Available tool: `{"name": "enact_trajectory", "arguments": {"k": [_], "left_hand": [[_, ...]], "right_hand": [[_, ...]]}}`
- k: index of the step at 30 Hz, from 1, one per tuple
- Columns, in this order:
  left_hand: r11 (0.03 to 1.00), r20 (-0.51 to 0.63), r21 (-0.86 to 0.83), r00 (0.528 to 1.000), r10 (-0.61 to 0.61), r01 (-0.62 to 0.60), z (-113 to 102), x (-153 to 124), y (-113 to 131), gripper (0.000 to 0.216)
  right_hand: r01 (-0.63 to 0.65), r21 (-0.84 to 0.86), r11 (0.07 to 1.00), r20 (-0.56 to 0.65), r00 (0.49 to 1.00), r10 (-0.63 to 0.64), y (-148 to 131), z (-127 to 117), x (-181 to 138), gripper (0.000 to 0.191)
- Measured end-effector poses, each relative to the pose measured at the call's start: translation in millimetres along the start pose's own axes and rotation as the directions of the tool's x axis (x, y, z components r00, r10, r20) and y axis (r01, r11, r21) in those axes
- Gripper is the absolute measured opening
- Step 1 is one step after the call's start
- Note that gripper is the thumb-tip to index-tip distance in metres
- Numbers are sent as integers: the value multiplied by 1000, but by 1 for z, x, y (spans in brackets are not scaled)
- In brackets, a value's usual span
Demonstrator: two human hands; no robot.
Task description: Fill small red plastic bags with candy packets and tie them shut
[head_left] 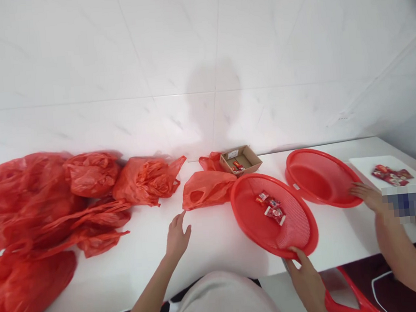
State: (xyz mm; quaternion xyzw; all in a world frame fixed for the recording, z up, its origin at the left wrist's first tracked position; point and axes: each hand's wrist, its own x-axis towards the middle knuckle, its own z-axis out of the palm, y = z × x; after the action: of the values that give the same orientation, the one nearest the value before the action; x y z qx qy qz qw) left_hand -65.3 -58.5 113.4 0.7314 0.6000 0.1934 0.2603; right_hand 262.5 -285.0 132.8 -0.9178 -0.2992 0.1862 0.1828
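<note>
My right hand (306, 274) grips the near rim of a red plastic basket (253, 229), which tilts up on the table. Several small wrapped red packets (271, 208) lie inside it. Over the white table, my left hand (177, 236) is open with its fingers apart and holds nothing. A flat red plastic bag (209, 189) lies just beyond that hand, its far right end against the basket.
Filled red bags (144, 181) crowd the left side. A small cardboard box (243, 161) with packets stands by the wall. At right, another person's hand (368, 196) touches a second red basket (314, 178); packets lie on a white board (361, 164).
</note>
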Motion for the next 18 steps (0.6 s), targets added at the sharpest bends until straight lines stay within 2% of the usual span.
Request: {"name": "enact_trajectory", "arguments": {"k": [2, 5, 7, 9, 11, 14, 16, 18], "left_hand": [[999, 44, -25, 999, -28, 29, -1, -11, -2, 47], [997, 191, -59, 981, -37, 49, -4, -36, -7, 34], [995, 334, -49, 940, -65, 86, -9, -60, -13, 27], [991, 462, 12, 878, -125, 135, -15, -88, -25, 26], [980, 538, 103, 820, -197, 168, -21, -119, -42, 26], [951, 559, 180, 769, -310, 252, -28, -159, -69, 25], [910, 547, 142, 736, -400, 389, -30, -179, -82, 31], [849, 531, 23, 714, -457, 527, -31, -192, -90, 38]], "right_hand": [[-20, 9, 1000, 37, 999, 20, -1, 3, 3, 55], [17, 161, 987, 224, 973, -54, -10, 8, 2, 68], [57, 255, 965, 323, 936, -140, -23, 13, -2, 70], [102, 302, 948, 381, 899, -217, -42, 21, -7, 66], [172, 306, 936, 439, 847, -299, -66, 29, -11, 57], [355, 286, 890, 487, 746, -455, -108, 42, -12, 37], [474, 287, 832, 495, 671, -553, -135, 48, -10, 30], [551, 302, 778, 498, 605, -622, -160, 54, -4, 29]]}}
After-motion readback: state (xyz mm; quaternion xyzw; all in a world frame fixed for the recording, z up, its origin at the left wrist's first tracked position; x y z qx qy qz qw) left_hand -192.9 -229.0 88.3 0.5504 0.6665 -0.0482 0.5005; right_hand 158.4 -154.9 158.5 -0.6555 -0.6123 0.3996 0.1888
